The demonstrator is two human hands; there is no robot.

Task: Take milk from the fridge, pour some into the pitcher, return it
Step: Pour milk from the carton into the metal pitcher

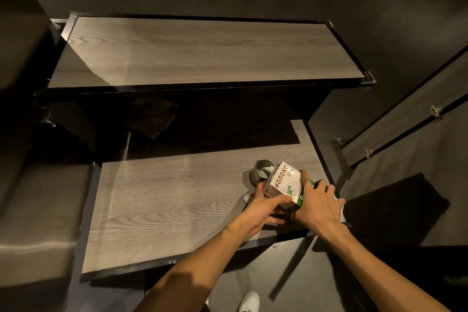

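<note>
A white and green milk carton (282,183) is tipped forward over a small steel pitcher (262,172) near the right end of the lower wooden table (162,205). White milk shows inside the pitcher. My left hand (263,210) wraps the carton's near left side. My right hand (316,204) grips its green base from the right. The carton's small cap (247,198) lies on the table just left of my left hand.
A higher wooden counter (197,50) runs across behind the lower table, with a dark gap between them. Dark cabinet doors (405,119) stand to the right. A padded seat (38,210) sits on the left. My white shoe (249,301) shows on the floor.
</note>
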